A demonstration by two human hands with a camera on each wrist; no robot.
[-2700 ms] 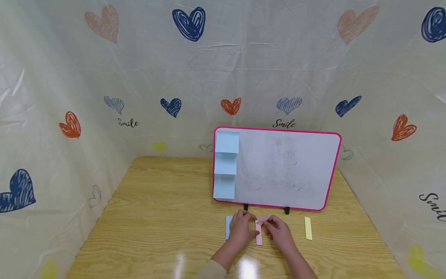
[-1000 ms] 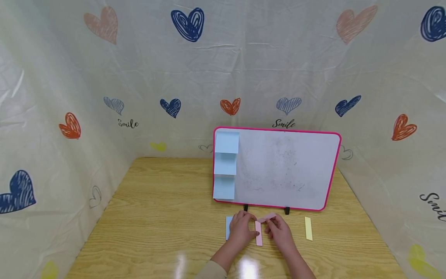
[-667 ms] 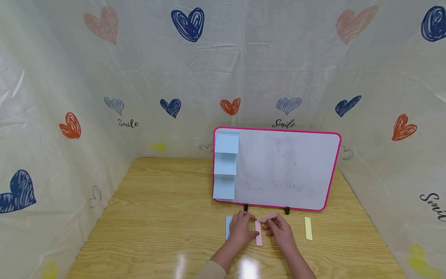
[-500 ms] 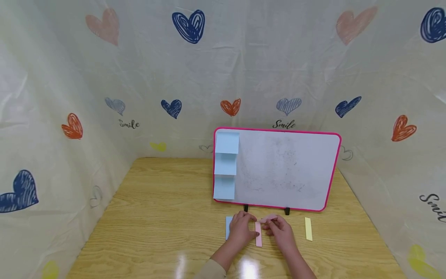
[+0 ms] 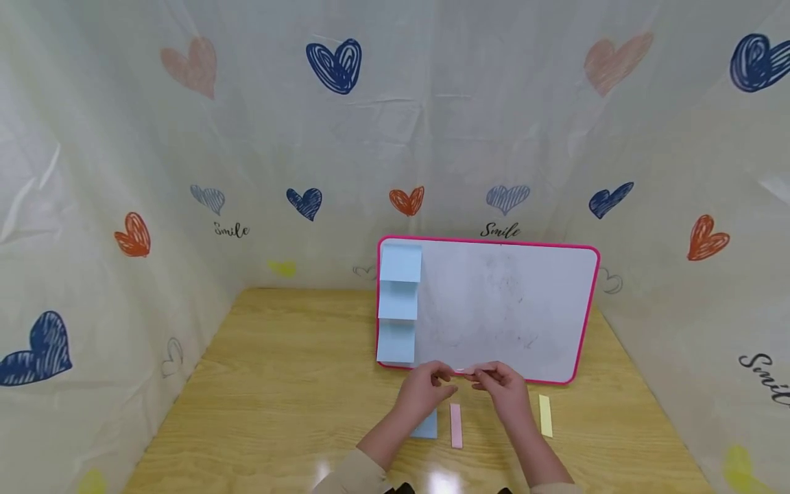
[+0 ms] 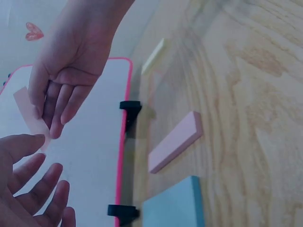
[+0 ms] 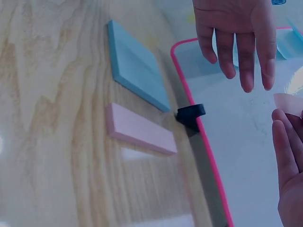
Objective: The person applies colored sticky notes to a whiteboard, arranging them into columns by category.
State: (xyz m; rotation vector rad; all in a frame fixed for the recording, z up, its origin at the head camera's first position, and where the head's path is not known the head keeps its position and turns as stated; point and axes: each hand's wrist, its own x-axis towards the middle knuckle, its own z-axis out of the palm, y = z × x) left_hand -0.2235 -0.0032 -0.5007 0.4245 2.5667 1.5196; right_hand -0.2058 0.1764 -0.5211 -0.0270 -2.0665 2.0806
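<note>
In the head view my right hand point(image 5: 506, 392) pinches a thin pink sticky note strip point(image 5: 478, 368) in front of the whiteboard's lower edge. My left hand point(image 5: 426, 389) is raised facing it, thumb and fingers apart, near the strip's free end. The left wrist view shows the strip point(image 6: 27, 106) slanting up from between the right hand's point(image 6: 71, 71) thumb and fingers. Below the hands, on the table, lie a narrow pink sticky note pad point(image 5: 456, 425) and a square blue sticky note pad point(image 5: 424, 427), partly covered by the left hand and forearm.
A pink-framed whiteboard point(image 5: 481, 295) leans on black feet point(image 6: 130, 111) behind the hands. Down its left side hang three light blue sticky notes point(image 5: 400, 263). A narrow yellow pad point(image 5: 545, 415) lies to the right on the wooden table point(image 5: 278, 384). A heart-print curtain surrounds the table.
The pink strip has come away from its pad in my right hand. Both hands have lifted toward the whiteboard, and my left hand has let go of the pad. The view has tilted up slightly.
</note>
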